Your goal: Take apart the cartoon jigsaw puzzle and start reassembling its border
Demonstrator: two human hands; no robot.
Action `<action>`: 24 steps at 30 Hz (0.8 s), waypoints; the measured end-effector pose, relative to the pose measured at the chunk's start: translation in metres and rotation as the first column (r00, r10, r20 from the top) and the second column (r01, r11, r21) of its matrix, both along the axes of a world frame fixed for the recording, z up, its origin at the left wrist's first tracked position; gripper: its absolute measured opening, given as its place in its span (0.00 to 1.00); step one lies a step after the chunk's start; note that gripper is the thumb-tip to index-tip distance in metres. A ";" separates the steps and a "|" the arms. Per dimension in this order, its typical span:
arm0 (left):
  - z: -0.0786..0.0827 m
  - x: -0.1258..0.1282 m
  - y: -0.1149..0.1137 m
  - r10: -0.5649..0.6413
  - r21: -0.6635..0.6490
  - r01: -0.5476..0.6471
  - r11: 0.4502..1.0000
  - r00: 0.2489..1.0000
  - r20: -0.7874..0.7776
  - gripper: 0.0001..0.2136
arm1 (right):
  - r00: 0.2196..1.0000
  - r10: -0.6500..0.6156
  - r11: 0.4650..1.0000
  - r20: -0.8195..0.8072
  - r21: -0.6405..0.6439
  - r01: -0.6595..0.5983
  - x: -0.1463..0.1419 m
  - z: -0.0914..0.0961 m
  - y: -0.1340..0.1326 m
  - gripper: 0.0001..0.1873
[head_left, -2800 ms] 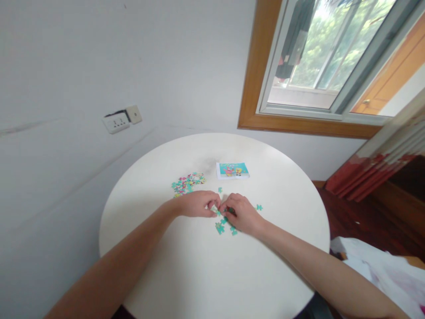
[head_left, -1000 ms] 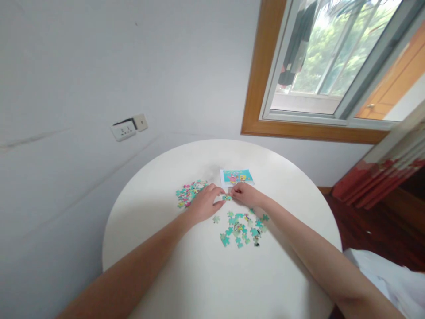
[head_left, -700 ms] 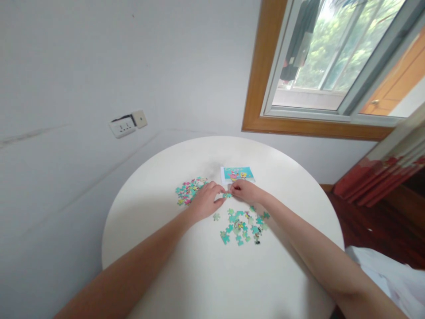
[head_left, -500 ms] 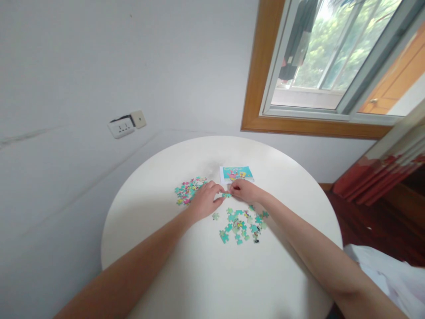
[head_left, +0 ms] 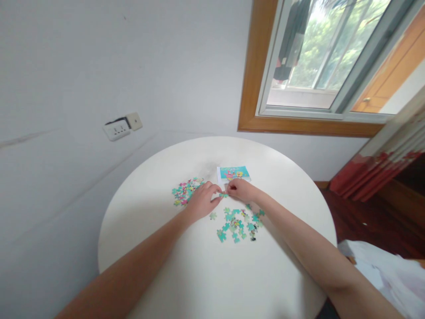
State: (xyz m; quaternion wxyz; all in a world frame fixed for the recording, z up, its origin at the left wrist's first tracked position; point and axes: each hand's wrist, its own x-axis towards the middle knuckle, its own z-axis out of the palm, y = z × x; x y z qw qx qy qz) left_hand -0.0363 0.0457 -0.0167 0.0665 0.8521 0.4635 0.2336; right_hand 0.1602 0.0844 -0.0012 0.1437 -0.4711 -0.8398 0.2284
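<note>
Small green jigsaw pieces (head_left: 223,194) lie between my two hands near the middle of the table. My left hand (head_left: 204,199) has its thumb and forefinger closed on their left side. From the right, my right hand (head_left: 241,190) pinches at the same pieces with curled fingers. Beyond the hands lies a picture card (head_left: 235,172) with a colourful cartoon on turquoise. A dense heap of mixed pieces (head_left: 186,191) sits left of my left hand, partly covered by it. Closer to me, several green pieces (head_left: 235,223) are spread out, a few partly behind my right forearm.
The round white table (head_left: 186,274) stands against a white wall with a socket (head_left: 117,129). A wood-framed window (head_left: 247,122) is at the upper right, with a red and cream curtain (head_left: 375,168) beside it. White plastic or cloth (head_left: 381,270) is at the lower right.
The whole view has shifted slightly, so the table and window appear a little further left. Both hands stay at the same small pieces, with hardly any movement.
</note>
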 end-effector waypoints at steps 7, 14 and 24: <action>-0.001 -0.001 0.001 -0.009 0.006 0.009 1.000 1.000 0.004 0.08 | 0.999 -0.023 0.999 -0.033 0.042 0.025 -0.001 0.000 -0.003 0.07; -0.001 -0.005 0.004 -0.052 -0.011 0.052 0.999 0.998 0.035 0.08 | 0.993 0.029 0.999 -0.118 0.027 -0.026 0.012 -0.002 -0.006 0.07; -0.003 -0.006 0.008 -0.063 -0.006 0.063 0.998 0.997 0.039 0.08 | 0.976 0.054 0.998 -0.212 0.031 -0.048 0.014 -0.007 -0.006 0.09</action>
